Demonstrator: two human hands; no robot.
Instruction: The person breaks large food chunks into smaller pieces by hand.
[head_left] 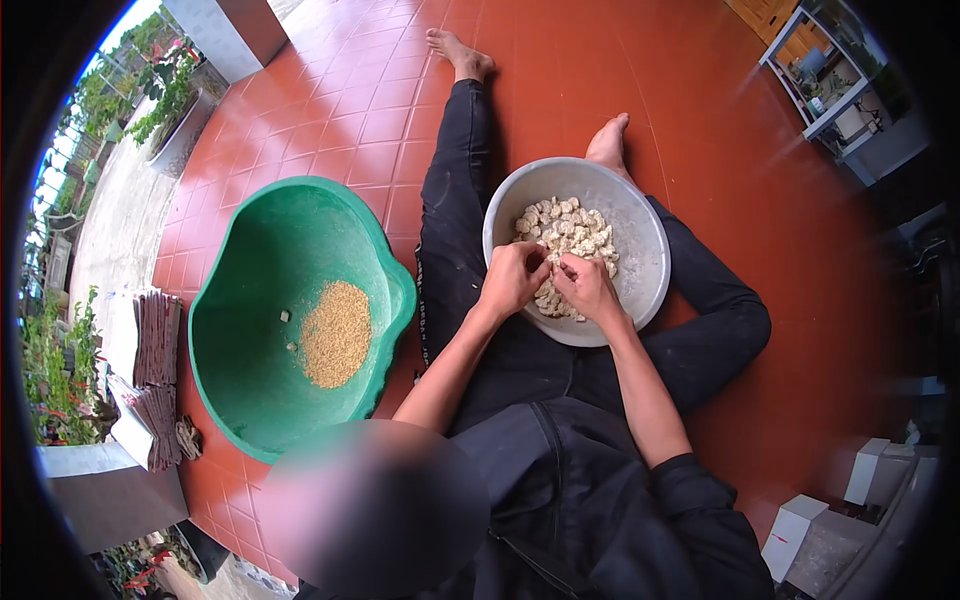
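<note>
- Head view: the step in hand is judged to be fine fingertip work on the pale lumpy pieces (588,238), done low over the metal basin (652,262).
- The left hand (512,280) is held over the basin's left half, its thumb and fingers closed in a pinch; whether a piece is gripped cannot be told.
- The right hand (592,290) is held just beside it, nearer the middle, with fingertips closed likewise; a pale bit is seen between the two hands, but by which one it is held cannot be made out.
- For the next move, a light, close pinch seems called for, with both wrists held inside the rim so that crumbs are caught.
- The pieces are gathered in the basin's middle and towards its left wall, partly hidden by the hands; the basin is set between the outstretched left leg (455,200) and the bent right leg (715,310).
- Two basins are counted: the metal one and, to its left, the green basin (240,385).
- In the green one, one heap of tan grains (337,335) is spread towards the right wall, and two small pale bits (285,316) are seen left of it.
- The pieces in the metal basin are too many and too overlapped to be counted.
</note>
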